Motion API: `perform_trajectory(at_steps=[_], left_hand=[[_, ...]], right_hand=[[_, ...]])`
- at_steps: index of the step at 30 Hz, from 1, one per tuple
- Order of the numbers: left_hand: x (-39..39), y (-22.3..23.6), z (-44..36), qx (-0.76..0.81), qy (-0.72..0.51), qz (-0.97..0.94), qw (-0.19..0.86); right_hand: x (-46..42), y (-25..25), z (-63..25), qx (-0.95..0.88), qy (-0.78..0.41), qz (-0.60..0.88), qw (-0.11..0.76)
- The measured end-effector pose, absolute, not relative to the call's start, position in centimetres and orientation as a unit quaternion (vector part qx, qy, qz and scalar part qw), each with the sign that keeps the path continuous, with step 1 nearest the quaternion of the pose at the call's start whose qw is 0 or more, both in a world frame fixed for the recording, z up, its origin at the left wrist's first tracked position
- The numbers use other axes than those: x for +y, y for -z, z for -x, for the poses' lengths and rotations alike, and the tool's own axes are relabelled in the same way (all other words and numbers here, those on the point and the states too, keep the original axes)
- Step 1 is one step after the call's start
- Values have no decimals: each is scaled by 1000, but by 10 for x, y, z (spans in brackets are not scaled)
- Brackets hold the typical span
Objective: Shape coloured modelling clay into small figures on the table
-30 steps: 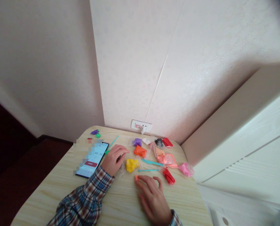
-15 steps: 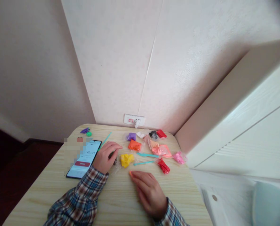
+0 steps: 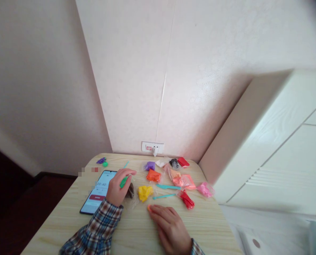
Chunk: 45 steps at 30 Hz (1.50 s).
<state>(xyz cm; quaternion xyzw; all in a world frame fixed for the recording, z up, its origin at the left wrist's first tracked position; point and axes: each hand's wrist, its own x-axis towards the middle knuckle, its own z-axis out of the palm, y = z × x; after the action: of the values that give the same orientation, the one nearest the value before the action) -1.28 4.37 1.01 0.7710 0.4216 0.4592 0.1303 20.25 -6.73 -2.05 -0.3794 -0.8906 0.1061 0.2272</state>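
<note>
My left hand (image 3: 117,187) is closed, thumb and forefinger pinched on the clear plastic of a green clay packet (image 3: 124,181) that shows inside the curl of the fingers. Just below it lies a dark brown clay packet (image 3: 130,191), partly covered by the hand. My right hand (image 3: 171,225) rests low over the table, its fingers together and their tips on a small piece of orange clay (image 3: 149,208). Between the hands, slightly farther back, sits a yellow clay packet (image 3: 145,193).
Orange (image 3: 153,175), purple (image 3: 149,165), red (image 3: 187,200) and pink (image 3: 206,189) clay packets lie about the table (image 3: 136,233). Two blue modelling tools (image 3: 168,187) lie among them. A phone (image 3: 96,198) is at left, with purple clay grapes (image 3: 101,160) behind. Wall and cabinet border the table.
My left hand has gone from resting loosely beside the packets to pinching the green one, which now shows within its fingers. The right hand keeps the orange piece at its fingertips. The view has shifted.
</note>
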Motion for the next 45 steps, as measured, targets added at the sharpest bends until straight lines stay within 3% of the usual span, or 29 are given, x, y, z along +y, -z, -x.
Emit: perform_trajectory(at_steps=[31,45], left_hand=[[44,0,10,398,-419,-801,152],[40,-3,7,404,-410,-801,167]], right_hand=[[-71,21,-198,-832,-146,392,364],[-66,39,-199,-842,-108,402,343]])
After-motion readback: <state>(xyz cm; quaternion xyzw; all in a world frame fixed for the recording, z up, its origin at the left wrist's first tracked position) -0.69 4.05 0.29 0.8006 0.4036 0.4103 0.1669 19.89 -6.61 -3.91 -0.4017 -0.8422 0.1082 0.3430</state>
